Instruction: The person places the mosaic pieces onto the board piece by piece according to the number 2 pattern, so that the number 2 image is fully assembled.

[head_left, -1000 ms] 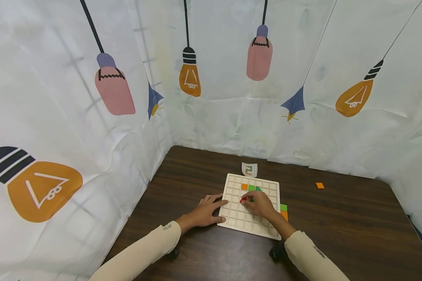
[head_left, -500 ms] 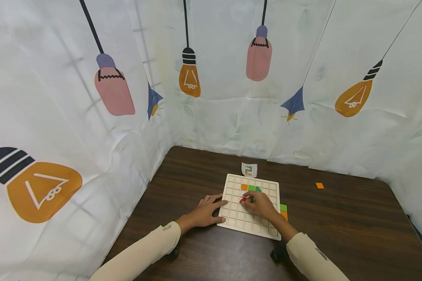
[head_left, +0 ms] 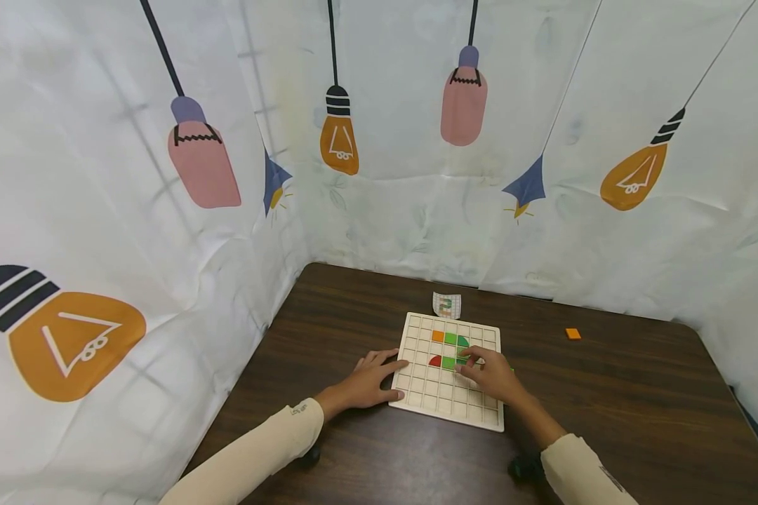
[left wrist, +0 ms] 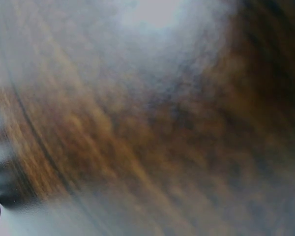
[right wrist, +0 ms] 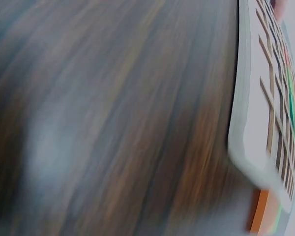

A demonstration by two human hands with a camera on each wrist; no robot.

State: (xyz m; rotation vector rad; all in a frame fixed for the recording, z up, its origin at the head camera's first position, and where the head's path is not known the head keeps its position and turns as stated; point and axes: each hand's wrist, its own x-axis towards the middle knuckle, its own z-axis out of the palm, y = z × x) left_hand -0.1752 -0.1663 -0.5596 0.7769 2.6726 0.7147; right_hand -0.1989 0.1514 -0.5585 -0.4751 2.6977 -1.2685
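A pale gridded wooden board (head_left: 420, 384) lies on the table. On it, an orange square tile (head_left: 438, 336), a green square tile (head_left: 451, 338) and a dark green rounded tile (head_left: 462, 341) sit in one row. Lower down, a red rounded tile (head_left: 435, 360) adjoins another green square tile (head_left: 448, 362). My left hand (head_left: 373, 382) rests at the board's left edge, fingers spread. Over the right side of the board is my right hand (head_left: 489, 372), fingers loosely bent near the green tiles, with nothing visibly held. It partly hides the tiles beneath it.
A small printed grid card (head_left: 446, 306) lies behind the board. A loose orange tile (head_left: 573, 334) is at the back right of the dark wooden table (head_left: 638, 407). Orange (right wrist: 258, 211) and green tiles lie by the board's right edge. Patterned white cloth surrounds the table.
My right hand has let go of the red tile and moved right, leaving that tile flat on the board beside the green one. The left hand has stayed in place.
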